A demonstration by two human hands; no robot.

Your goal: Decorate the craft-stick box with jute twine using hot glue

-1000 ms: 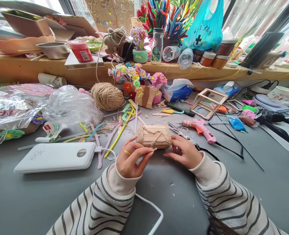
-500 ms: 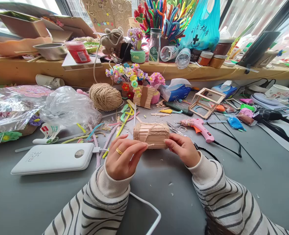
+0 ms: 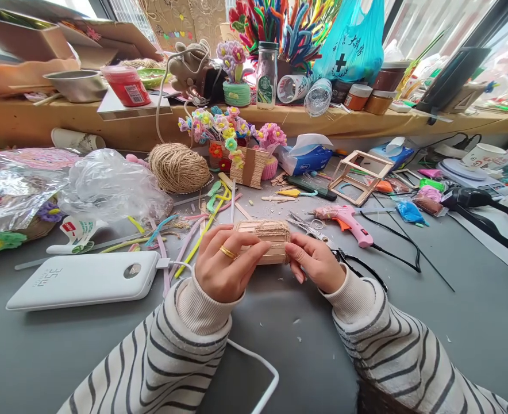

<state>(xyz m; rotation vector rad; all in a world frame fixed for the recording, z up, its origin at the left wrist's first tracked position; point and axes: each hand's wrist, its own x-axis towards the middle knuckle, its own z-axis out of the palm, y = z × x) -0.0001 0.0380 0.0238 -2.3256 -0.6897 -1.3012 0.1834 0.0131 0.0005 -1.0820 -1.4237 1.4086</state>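
A small cylinder of wooden craft sticks (image 3: 275, 254), wound with jute twine (image 3: 275, 226), is held up in front of me, lying sideways. My right hand (image 3: 316, 261) grips its right end between thumb and fingers. On its near left side, my left hand (image 3: 230, 261) is closed in a pinch, thumb and forefinger against the sticks. The twine's loose end is hidden at these fingertips. Behind the cylinder lie scissors (image 3: 310, 224). A pink glue gun (image 3: 346, 221) rests to the right.
A white power bank (image 3: 81, 279) with a cable lies on the left. Farther back are a ball of twine (image 3: 180, 168), crumpled clear plastic (image 3: 111, 187), a wooden stick frame (image 3: 360, 178) and a blue tissue pack (image 3: 306, 156). Jars and bottles line the ledge (image 3: 124, 123).
My left hand has moved right and brought the twine's loose end onto the cylinder. The cylinder has turned slightly, and some right-hand fingers now show below its right end.
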